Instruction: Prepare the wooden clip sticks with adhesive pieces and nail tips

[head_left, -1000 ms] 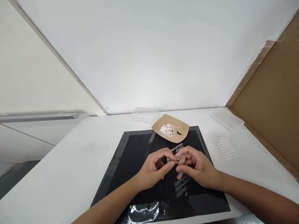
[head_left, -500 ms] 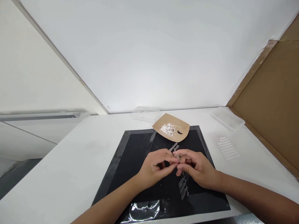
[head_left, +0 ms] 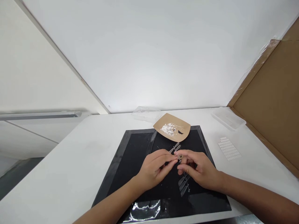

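A strip of clear false nail tips (head_left: 184,185) runs between my hands, its blades branching off a thin stem at both ends. My left hand (head_left: 156,166) pinches its middle between thumb and fingertips. From the other side, my right hand (head_left: 201,168) holds the same stretch, forefinger on top and thumb bent below. Fingers cover most of the part where the hands meet, so the small details there cannot be made out. Beneath lies a black mat (head_left: 135,161). Just beyond the hands, a brown paper tray (head_left: 161,120) contains white bits and a dark sliver.
A sheet of small white tabs (head_left: 229,148) lies on the white table (head_left: 77,161) at right. Behind it is a clear plastic box lid (head_left: 229,119). Clear plastic packaging (head_left: 146,114) rests by the back wall. A cardboard panel (head_left: 268,90) borders the right side.
My right thumb has drawn slightly away from the left fingertips, opening a small gap. The lower end of the nail tip strip has shifted up a little.
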A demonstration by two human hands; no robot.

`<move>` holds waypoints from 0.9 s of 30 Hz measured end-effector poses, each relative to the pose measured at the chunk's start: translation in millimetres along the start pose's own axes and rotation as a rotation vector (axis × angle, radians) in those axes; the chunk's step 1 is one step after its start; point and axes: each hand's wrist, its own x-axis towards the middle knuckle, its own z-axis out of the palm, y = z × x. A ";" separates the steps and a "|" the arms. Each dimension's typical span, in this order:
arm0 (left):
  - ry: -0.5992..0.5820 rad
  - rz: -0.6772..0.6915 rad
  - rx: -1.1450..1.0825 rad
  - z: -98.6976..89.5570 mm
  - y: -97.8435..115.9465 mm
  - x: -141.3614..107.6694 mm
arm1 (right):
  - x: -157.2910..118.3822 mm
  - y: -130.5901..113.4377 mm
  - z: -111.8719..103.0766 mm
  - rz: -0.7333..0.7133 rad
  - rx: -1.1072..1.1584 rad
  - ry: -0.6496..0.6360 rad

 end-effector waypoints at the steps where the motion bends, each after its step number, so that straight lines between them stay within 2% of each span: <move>1: -0.016 -0.021 -0.014 0.5 -0.4 -0.1 | 0.5 -0.2 -0.7 -0.005 -0.009 0.004; 6: -0.077 -0.110 -0.031 -0.6 -4.4 -3.6 | 2.1 -1.6 -3.9 -0.022 -0.051 0.025; 11: -0.100 -0.083 0.168 -8.4 -18.4 -5.9 | 2.0 -3.2 -6.0 -0.007 -0.076 0.041; 15: -0.071 -0.271 0.394 -17.8 -37.2 -4.1 | 2.1 -3.5 -7.0 0.016 -0.078 0.053; 17: -0.132 -0.393 0.471 -21.8 -45.5 -2.4 | 1.9 -3.3 -6.9 0.027 -0.078 0.056; 19: -0.250 -0.538 0.538 -24.5 -49.9 -0.1 | 1.6 -3.4 -6.7 0.037 -0.074 0.060; 22: -0.384 -0.703 0.601 -25.9 -47.9 4.3 | 1.3 -4.0 -6.7 0.043 -0.068 0.062; 27: -0.457 -0.708 0.651 -23.9 -36.6 7.6 | 1.8 -3.9 -7.5 0.042 -0.071 0.076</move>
